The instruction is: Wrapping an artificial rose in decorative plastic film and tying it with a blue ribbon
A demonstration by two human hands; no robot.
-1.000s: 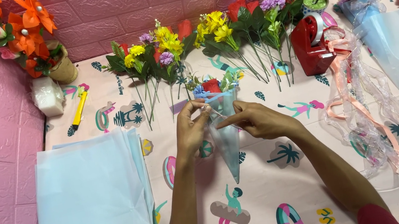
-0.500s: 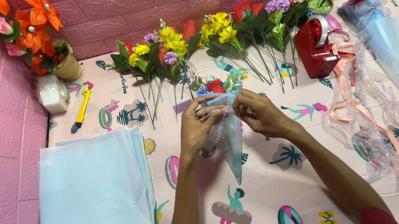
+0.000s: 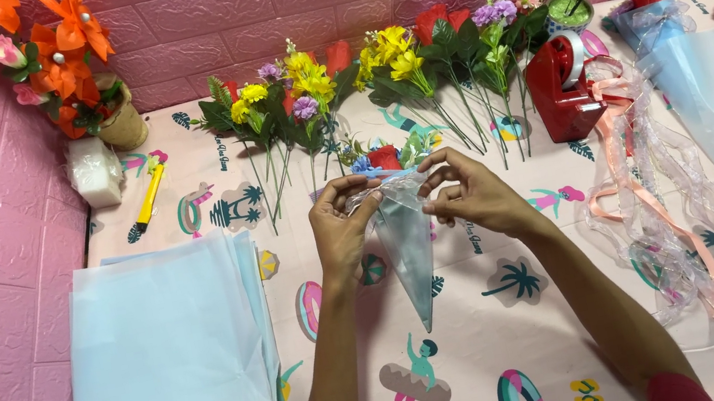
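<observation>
Small cone bouquet [image 3: 408, 245] pinched at mid-surface.
Left hand [image 3: 340, 228] and right hand [image 3: 472, 198] both clamped on its clear wrap, shifted slightly toward the far edge, wrap now pulled tauter.

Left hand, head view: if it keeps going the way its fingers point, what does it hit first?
Left hand points up-table, fingers on the pale blue paper cone. Straight on, it would likely meet the small red-and-blue flower sprig at the cone's mouth, then the row of yellow and purple artificial flowers. Depth unclear.
</observation>
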